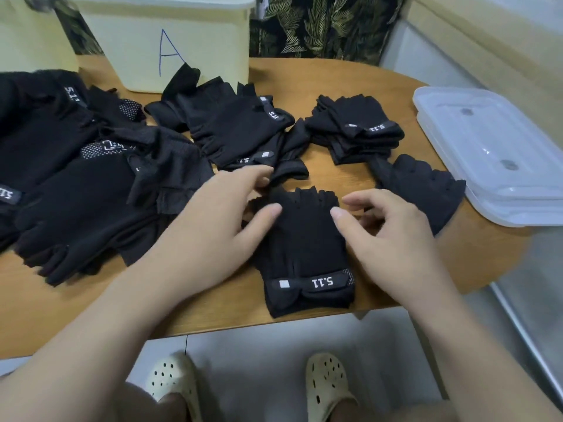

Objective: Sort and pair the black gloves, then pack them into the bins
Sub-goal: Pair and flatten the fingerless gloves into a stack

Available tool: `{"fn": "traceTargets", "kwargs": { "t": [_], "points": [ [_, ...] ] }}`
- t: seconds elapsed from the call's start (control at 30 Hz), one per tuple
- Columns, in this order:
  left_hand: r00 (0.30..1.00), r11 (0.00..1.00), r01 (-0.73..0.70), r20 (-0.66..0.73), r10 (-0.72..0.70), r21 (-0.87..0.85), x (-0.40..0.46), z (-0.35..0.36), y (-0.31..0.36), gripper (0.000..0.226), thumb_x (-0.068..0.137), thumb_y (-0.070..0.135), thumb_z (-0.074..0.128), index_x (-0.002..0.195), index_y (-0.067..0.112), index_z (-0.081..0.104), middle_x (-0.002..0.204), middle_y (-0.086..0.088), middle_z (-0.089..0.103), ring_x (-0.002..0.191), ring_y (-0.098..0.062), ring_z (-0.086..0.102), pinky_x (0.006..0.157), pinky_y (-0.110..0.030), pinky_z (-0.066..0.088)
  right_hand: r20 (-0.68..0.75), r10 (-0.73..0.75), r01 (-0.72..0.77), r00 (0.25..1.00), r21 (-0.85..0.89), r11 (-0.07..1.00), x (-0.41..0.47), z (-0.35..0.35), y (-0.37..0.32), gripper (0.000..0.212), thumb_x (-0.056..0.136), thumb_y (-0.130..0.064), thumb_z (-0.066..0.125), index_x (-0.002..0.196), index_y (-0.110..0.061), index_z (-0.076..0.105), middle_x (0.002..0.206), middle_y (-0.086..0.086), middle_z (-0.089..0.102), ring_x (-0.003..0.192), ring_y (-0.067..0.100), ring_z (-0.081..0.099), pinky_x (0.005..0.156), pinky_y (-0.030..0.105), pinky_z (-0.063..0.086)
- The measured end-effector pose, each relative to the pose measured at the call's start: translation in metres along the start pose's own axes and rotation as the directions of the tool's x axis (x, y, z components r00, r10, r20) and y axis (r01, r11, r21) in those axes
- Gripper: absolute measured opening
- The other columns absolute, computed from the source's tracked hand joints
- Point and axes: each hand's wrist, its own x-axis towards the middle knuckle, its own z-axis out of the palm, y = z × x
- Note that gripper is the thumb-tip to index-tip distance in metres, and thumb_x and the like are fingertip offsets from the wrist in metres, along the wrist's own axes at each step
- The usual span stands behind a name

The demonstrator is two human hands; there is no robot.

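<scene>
with the fingerless black glove (304,239) lying at lower centre on the table (350,77), both the left hand (213,226) and right hand (393,239), fingers relaxed and gripping nothing, should square its edges before pairing it.

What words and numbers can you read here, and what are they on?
"A": drawn in blue on the pale bin.
"5.11": on the wrist strap of the front glove, upside down from here.
"5.11": on the neat glove stack, also upside down.
"5.11": sideways on the far left glove pile.
Strap tags on the middle gloves show only part of "5.11".
</scene>
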Motion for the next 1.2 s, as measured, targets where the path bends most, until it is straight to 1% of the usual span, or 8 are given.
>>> {"fn": "traceTargets", "kwargs": {
  "t": [0.13,0.27,0.47,0.6,0.8,0.97,1.07,1.2],
  "points": [
    [0.988,0.988,0.155,0.026,-0.154,-0.03,0.02,-0.001,-0.008,0.03,0.093,0.038,0.068,0.119,0.024,0.062,0.101,0.014,0.064,0.091,-0.003,0.057,0.081,-0.023,0.043,0.035,0.043,-0.039,0.998,-0.124,0.992,0.015,0.01,-0.004,0.036,0.09,-0.045,0.071,0.114,-0.018,0.07,0.097,-0.009,0.06,0.084,0.006,0.058,0.088,0.029,0.051],
    [0.973,0.975,0.221,0.076,-0.219,-0.02,0.026,-0.002,-0.006,0.017,0.089,0.039,0.074,0.096,0.027,0.063,0.089,0.013,0.062,0.081,0.001,0.054,0.069,-0.012,0.038,0.123,0.102,-0.074,0.987,-0.215,0.974,0.02,0.007,-0.006,0.051,0.088,-0.052,0.07,0.122,-0.016,0.065,0.107,-0.004,0.05,0.094,0.011,0.056,0.085,0.025,0.044],
    [0.963,0.968,0.247,0.104,-0.25,0.048,0.025,0.005,-0.003,0.032,0.086,0.045,0.076,0.109,0.025,0.065,0.1,0.011,0.06,0.089,-0.007,0.052,0.082,-0.024,0.04,0.164,0.126,-0.083,0.978,-0.246,0.966,0.023,0.011,-0.008,0.026,0.088,-0.044,0.075,0.095,-0.02,0.068,0.112,-0.003,0.047,0.09,0.01,0.054,0.078,0.023,0.041],
    [0.963,0.968,0.247,0.102,-0.249,0.034,0.025,0.005,0.001,0.031,0.086,0.043,0.077,0.109,0.026,0.064,0.097,0.012,0.058,0.085,-0.006,0.052,0.082,-0.025,0.041,0.16,0.081,-0.068,0.984,-0.088,0.994,0.023,0.007,-0.007,0.012,0.091,-0.031,0.073,0.092,-0.026,0.062,0.102,-0.007,0.061,0.089,0.007,0.06,0.067,0.011,0.043],
    [0.961,0.951,0.255,0.154,-0.23,-0.173,0.024,-0.003,0.002,0.031,0.082,0.049,0.078,0.107,0.036,0.065,0.087,0.017,0.062,0.077,0.002,0.056,0.068,-0.01,0.039,0.237,-0.031,-0.063,0.971,0.379,0.923,0.017,0.002,-0.011,0.02,0.093,-0.028,0.066,0.085,-0.031,0.048,0.085,0.007,0.066,0.078,0.034,0.062,0.08,0.057,0.057],
    [0.954,0.876,0.273,0.23,-0.192,-0.397,0.025,-0.009,0.003,0.054,0.073,0.068,0.077,0.119,0.041,0.067,0.102,0.019,0.07,0.095,-0.001,0.065,0.091,-0.031,0.05,0.266,-0.107,-0.071,0.958,0.579,0.812,0.016,-0.012,-0.016,0.018,0.1,-0.006,0.062,0.09,-0.012,0.048,0.087,0.011,0.069,0.074,0.021,0.061,0.067,0.038,0.057],
    [0.952,0.755,0.267,0.288,-0.108,-0.599,0.023,-0.014,0.015,0.036,0.084,0.041,0.078,0.116,0.027,0.072,0.108,0.007,0.077,0.102,-0.012,0.073,0.094,-0.037,0.055,0.264,-0.144,-0.056,0.954,0.625,0.779,0.015,-0.018,-0.017,0.014,0.1,-0.002,0.06,0.094,-0.002,0.047,0.09,0.009,0.072,0.078,0.015,0.065,0.066,0.027,0.056],
    [0.968,0.612,0.243,0.231,-0.099,-0.753,0.021,-0.016,0.026,0.022,0.086,0.026,0.073,0.107,0.019,0.075,0.099,-0.002,0.076,0.092,-0.018,0.074,0.08,-0.032,0.059,0.244,-0.131,-0.063,0.961,0.651,0.757,0.014,-0.022,-0.018,0.015,0.099,-0.004,0.062,0.098,-0.001,0.047,0.099,0.021,0.07,0.085,0.027,0.067,0.074,0.04,0.061]
  ]
}}
